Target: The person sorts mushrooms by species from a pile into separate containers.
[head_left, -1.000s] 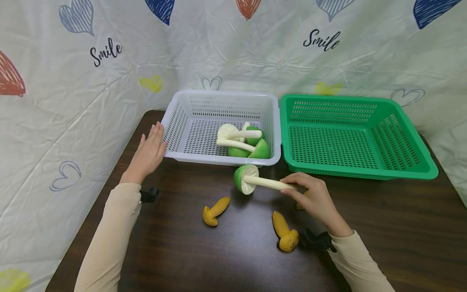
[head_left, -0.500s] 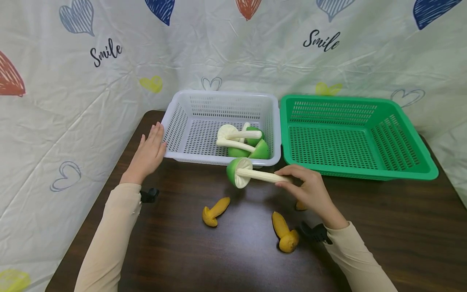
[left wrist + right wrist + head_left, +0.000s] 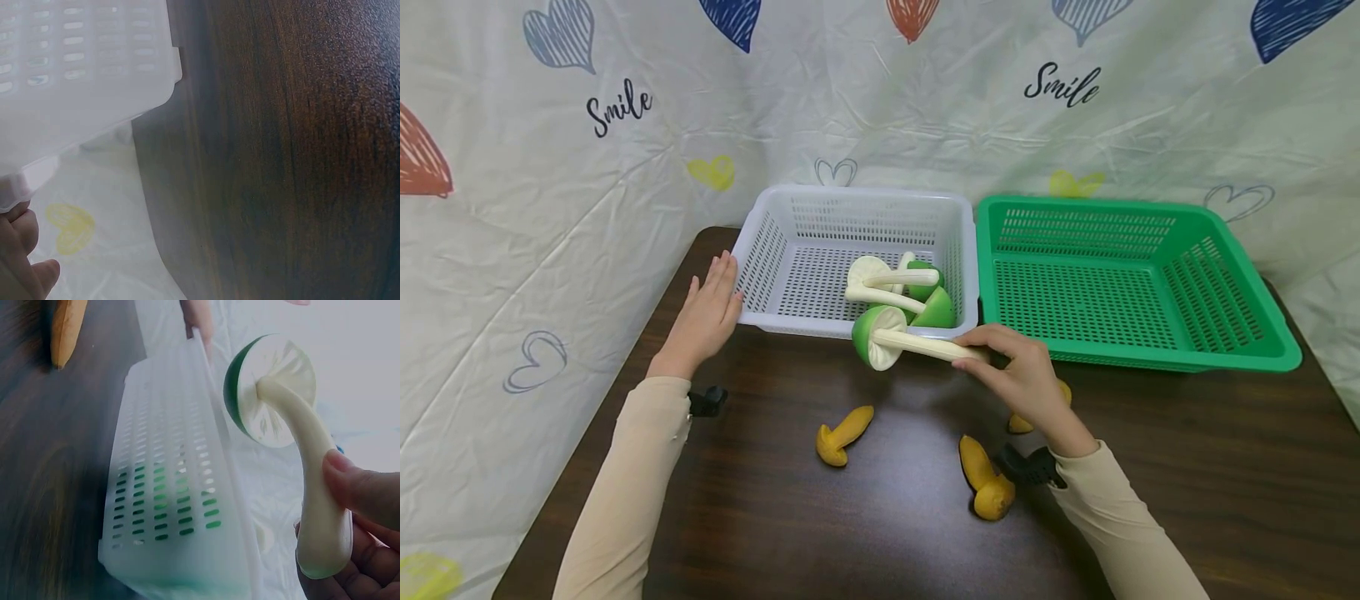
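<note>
My right hand [image 3: 1018,375] pinches the end of a toy mushroom's pale stem; this green-capped mushroom [image 3: 880,337] overlaps the front rim of the white basket [image 3: 790,325] in the head view. In the right wrist view the held mushroom [image 3: 312,462] shows its ribbed white underside, with thumb and fingers around the stem's end. Several more green-capped mushrooms [image 3: 934,308] lie in the basket's right part. My left hand [image 3: 703,317] rests against the basket's left side with its fingers straight. In the left wrist view its fingers [image 3: 25,231] are at the basket's rim.
A green basket [image 3: 1150,354] stands right beside the white one. Yellow-brown mushrooms lie on the dark table [image 3: 760,517]: one at the left [image 3: 844,435], one at front centre [image 3: 985,479], and one partly hidden [image 3: 1019,424] behind the right hand.
My right hand has lifted the green-capped mushroom and carried it left and away from me, towards the white basket's front rim. The left hand has stayed in place.
</note>
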{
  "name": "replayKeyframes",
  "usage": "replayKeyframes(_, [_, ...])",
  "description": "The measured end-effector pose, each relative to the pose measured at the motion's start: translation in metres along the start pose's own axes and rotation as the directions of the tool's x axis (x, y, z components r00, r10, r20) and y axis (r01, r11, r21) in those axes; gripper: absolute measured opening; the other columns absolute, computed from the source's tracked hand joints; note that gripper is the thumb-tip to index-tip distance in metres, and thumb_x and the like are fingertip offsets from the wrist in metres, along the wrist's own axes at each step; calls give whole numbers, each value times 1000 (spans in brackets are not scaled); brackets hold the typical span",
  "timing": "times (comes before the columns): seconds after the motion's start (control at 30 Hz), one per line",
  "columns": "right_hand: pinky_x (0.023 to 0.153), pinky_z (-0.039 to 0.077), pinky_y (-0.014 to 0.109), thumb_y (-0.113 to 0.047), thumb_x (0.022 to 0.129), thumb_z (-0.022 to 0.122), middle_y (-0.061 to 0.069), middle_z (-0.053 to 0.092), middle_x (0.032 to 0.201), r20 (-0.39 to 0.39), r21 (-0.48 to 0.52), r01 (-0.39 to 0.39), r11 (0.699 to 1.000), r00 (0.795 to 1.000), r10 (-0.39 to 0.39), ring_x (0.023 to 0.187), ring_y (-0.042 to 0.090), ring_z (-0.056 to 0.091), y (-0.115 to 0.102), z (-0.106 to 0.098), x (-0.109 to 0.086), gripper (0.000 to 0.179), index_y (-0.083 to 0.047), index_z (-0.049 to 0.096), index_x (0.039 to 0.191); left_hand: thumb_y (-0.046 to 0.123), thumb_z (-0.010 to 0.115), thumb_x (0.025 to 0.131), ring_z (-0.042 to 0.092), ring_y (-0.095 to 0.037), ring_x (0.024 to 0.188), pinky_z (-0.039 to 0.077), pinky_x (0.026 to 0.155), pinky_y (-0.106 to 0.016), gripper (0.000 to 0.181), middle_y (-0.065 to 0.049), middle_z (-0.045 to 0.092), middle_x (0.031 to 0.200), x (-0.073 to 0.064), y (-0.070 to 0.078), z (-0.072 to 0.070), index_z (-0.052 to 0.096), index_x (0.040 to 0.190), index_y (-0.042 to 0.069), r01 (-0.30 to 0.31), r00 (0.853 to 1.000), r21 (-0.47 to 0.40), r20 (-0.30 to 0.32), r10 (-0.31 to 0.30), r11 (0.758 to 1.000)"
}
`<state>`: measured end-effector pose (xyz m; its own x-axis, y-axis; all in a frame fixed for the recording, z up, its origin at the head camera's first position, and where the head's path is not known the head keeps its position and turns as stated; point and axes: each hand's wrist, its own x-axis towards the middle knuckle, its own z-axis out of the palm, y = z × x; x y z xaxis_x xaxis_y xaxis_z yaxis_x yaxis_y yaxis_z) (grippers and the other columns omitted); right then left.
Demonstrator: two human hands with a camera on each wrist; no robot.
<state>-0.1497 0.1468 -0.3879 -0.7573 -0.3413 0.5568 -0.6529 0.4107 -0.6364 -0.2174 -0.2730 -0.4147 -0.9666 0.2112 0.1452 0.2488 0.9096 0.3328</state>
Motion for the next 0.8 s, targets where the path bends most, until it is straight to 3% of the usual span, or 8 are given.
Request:
replayKeyframes(0.33, [58, 43, 22, -1, 72, 78, 2, 68, 88, 10, 14, -33, 999, 999, 33, 68, 9, 53, 1, 14, 16, 22, -6, 73, 93, 24, 32, 102, 7, -29, 143, 7, 110, -58, 58, -17, 10, 156, -1, 0, 0, 14, 148, -5, 5, 1000, -11, 4, -5, 1000])
replayKeyframes(0.6, [59, 46, 30, -1, 69, 81, 6, 69, 88, 1, -26, 17, 1000, 1000, -17, 72, 12, 57, 0, 29, 30, 23, -3, 73, 91, 24, 33, 101, 9, -32, 143, 7, 110, -58, 58, -18, 11, 155, -1, 0, 0, 16, 147, -6, 2, 1000, -8, -3, -2, 1000])
replayKeyframes(0.8, [58, 43, 34, -1, 71, 79, 8, 66, 84, 5, -13, 21, 1000, 1000, -21, 69, 14, 51, -1, 41, 39, 21, -2, 72, 92, 25, 32, 102, 8, -30, 143, 8, 110, -58, 58, -17, 10, 156, 0, 1, 0, 15, 148, -6, 6, 1000, -6, 3, -6, 1000])
